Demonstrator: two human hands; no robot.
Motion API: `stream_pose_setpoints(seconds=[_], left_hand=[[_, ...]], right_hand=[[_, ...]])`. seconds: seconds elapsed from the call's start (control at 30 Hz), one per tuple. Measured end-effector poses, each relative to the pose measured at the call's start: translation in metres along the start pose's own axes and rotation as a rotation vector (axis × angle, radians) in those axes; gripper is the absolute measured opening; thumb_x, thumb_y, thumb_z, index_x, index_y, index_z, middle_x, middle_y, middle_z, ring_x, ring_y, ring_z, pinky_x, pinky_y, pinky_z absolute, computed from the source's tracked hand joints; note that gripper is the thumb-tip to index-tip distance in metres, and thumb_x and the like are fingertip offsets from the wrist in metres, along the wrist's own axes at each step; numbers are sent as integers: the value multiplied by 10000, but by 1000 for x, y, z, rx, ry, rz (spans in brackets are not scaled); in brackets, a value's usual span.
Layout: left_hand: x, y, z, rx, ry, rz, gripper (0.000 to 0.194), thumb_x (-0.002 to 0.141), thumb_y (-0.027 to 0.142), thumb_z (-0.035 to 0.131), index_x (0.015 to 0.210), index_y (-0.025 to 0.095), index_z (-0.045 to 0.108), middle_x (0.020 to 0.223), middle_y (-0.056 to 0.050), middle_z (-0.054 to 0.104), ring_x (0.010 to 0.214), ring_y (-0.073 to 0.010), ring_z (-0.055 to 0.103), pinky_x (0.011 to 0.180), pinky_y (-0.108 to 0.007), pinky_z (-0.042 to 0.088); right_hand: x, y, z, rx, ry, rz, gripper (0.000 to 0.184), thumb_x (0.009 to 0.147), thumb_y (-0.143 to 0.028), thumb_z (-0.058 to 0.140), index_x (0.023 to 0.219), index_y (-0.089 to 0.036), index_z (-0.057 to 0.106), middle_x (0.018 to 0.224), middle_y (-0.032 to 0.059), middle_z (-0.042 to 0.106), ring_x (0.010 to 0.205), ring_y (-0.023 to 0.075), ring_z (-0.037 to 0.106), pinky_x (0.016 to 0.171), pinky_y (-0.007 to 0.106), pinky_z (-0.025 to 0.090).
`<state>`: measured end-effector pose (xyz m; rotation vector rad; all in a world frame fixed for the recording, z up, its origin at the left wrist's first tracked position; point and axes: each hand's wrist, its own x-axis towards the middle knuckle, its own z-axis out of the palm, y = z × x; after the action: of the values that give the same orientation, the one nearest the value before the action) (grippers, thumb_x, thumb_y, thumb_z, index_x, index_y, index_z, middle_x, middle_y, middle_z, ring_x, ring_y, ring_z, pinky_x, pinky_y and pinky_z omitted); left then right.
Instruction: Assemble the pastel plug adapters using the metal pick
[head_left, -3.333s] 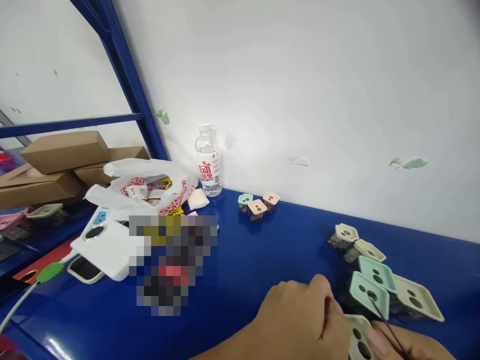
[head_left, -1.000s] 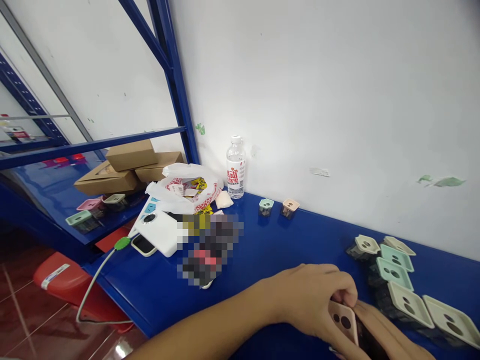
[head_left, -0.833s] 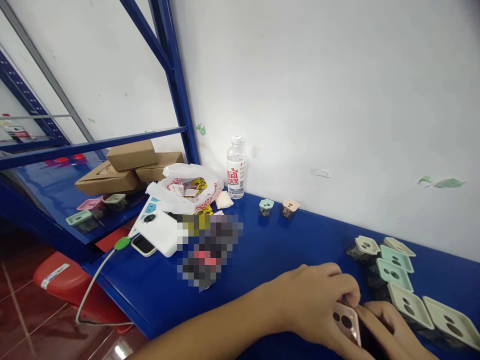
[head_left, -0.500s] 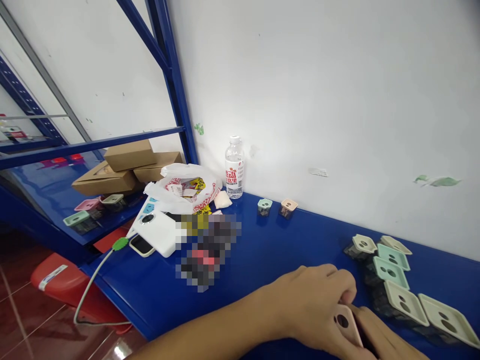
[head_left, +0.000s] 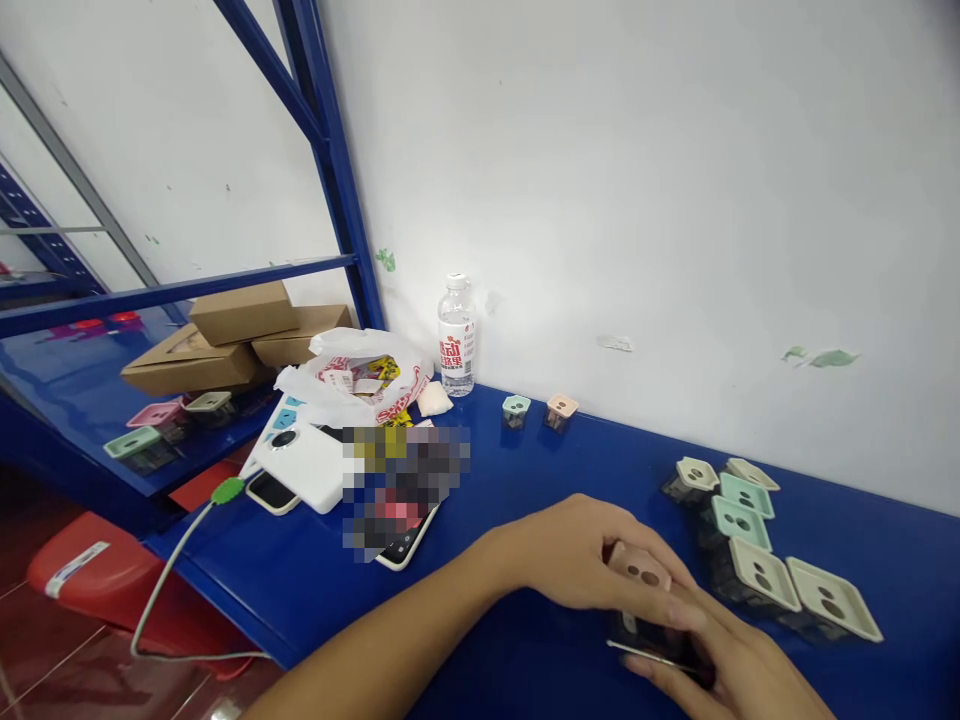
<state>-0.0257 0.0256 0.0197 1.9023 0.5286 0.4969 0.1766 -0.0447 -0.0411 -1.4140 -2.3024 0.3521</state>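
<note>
Between my hands is a pink-topped pencil sharpener [head_left: 637, 567] with two round holes in its lid and a dark see-through body. My left hand [head_left: 581, 555] curls over it from the left and hides part of its top. From the right, my right hand [head_left: 739, 640] closes round the far side and lower end, where a thin pale edge [head_left: 649, 652] shows. Right of my hands, several similar sharpeners with cream lids [head_left: 836, 598] and mint lids [head_left: 741, 522] stand grouped. A small mint sharpener [head_left: 515, 408] and a small peach sharpener [head_left: 560, 408] stand near the wall.
A water bottle [head_left: 457, 345] and a white plastic bag [head_left: 360, 375] stand at the back left. A white device [head_left: 315, 465] and phones [head_left: 409, 548] lie left of my arm. Cardboard boxes [head_left: 244, 312] and more sharpeners [head_left: 142, 445] sit beyond the blue frame [head_left: 330, 170].
My hands have moved left with the pink sharpener and turned it, so its lid now faces up toward me. The camera view has shifted slightly right.
</note>
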Motion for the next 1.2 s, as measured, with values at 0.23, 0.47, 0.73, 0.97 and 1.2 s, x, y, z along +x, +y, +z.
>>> stream_pose_setpoints(seconds=[0.23, 0.47, 0.73, 0.97, 1.2], left_hand=[[0, -11, -14, -436, -173, -152, 680, 589, 275, 828, 1222, 217, 585, 938, -31, 643, 721, -119, 604, 567, -215, 493], [0, -10, -22, -647, -192, -123, 579, 632, 180, 803, 1163, 206, 575, 1171, -70, 597, 745, -93, 621, 564, -205, 564], [3, -16, -23, -590, -144, -197, 541, 648, 207, 802, 1126, 167, 552, 1028, -60, 660, 556, -76, 623, 488, -216, 550], [4, -12, -19, -557, -106, -220, 513, 592, 194, 827, 1039, 140, 579, 935, -44, 666, 636, -109, 643, 495, -221, 560], [4, -12, -19, -547, -107, -229, 520, 607, 180, 811, 1066, 147, 568, 938, -38, 659, 608, -94, 633, 497, -217, 560]], right_hand=[[-2, -4, -46, -5, -84, 126, 449, 679, -494, 746, 1059, -269, 663, 615, -50, 628, 504, 139, 600, 458, 197, 490], [2, -8, -82, 141, -87, 90, 415, 940, -449, 410, 671, -205, 610, 618, 7, 602, 586, 144, 577, 540, 212, 465], [-4, -14, -66, 272, -73, 131, 385, 961, -395, 384, 857, -196, 696, 614, 6, 619, 590, 139, 592, 564, 219, 457], [-5, -18, -64, 290, -115, 138, 349, 962, -366, 403, 824, -201, 677, 625, 1, 614, 580, 134, 574, 528, 213, 431], [-6, -18, -65, 286, -171, 153, 373, 972, -386, 376, 752, -197, 611, 647, -9, 586, 599, 126, 570, 551, 211, 410]])
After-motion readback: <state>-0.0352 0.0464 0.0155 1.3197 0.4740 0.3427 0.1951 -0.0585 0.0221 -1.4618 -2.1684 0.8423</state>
